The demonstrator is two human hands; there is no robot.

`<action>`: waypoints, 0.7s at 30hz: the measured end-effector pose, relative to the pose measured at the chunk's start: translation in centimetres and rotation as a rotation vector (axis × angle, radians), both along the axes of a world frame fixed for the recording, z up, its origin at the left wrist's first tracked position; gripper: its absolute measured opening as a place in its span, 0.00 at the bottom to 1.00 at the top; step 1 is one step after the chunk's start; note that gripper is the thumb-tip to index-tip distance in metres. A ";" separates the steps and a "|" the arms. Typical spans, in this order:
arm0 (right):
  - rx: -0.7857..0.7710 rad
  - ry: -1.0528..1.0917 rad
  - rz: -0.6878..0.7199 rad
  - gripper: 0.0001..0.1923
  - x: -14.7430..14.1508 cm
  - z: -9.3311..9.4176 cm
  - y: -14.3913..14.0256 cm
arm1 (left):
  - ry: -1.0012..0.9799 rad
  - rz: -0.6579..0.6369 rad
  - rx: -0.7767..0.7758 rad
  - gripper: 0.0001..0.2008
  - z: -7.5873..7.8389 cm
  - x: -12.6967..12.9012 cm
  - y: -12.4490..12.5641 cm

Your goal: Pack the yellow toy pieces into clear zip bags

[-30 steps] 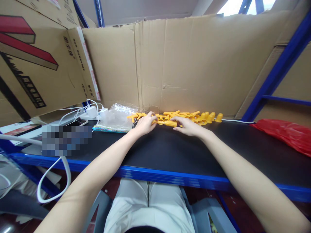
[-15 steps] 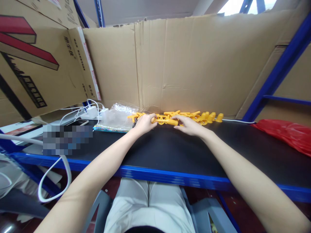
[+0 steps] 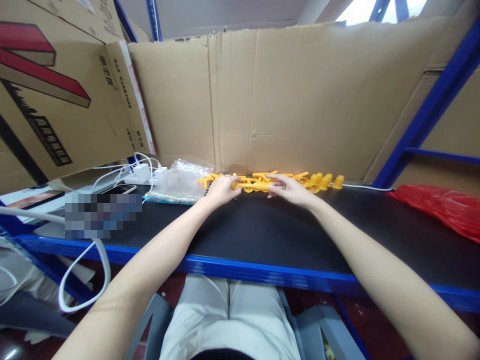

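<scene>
hands met at a row of yellow plastic pieces against the cardboard wall of the table; left hand and right hand each gripped the ends of one yellow piece, steadying it.

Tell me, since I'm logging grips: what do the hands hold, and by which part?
Both the left hand and right hand touch a yellow plastic piece at its two ends; whether either truly grips it cannot be told.

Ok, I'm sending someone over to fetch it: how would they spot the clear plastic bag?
Follow the black shelf top to the cardboard wall behind. The clear plastic bag lies left of the yellow plastic parts, beside the left hand; it alone is crinkled and see-through.
</scene>
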State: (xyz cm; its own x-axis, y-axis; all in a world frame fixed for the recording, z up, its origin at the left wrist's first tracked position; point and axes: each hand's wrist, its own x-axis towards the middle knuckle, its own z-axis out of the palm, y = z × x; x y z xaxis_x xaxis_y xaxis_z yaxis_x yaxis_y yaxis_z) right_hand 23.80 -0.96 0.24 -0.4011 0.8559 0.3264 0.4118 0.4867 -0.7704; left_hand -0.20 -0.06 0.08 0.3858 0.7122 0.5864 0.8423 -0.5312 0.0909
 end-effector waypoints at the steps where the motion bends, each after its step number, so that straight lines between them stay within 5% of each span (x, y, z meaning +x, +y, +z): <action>1: -0.026 0.019 -0.024 0.21 -0.2 0.0 0.0 | 0.000 -0.002 -0.002 0.13 0.0 0.0 0.0; 7: -0.131 0.075 -0.121 0.15 -0.8 0.2 -0.5 | -0.003 -0.059 -0.057 0.15 -0.2 -0.1 0.1; 14: -0.202 0.089 0.012 0.18 0.2 0.0 -0.3 | 0.025 -0.078 -0.078 0.17 -0.3 -0.2 0.4; 21: -0.214 0.103 -0.009 0.14 -0.1 0.1 -0.3 | 0.040 -0.132 -0.043 0.18 -0.1 -0.6 0.4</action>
State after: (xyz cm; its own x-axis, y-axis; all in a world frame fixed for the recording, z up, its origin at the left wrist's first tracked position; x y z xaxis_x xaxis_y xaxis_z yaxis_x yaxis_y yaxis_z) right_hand 23.68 -1.30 0.36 -0.3669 0.9134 0.1763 0.3293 0.3047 -0.8937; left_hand -0.78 0.37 -0.05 0.5001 0.6782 0.5384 0.7689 -0.6338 0.0841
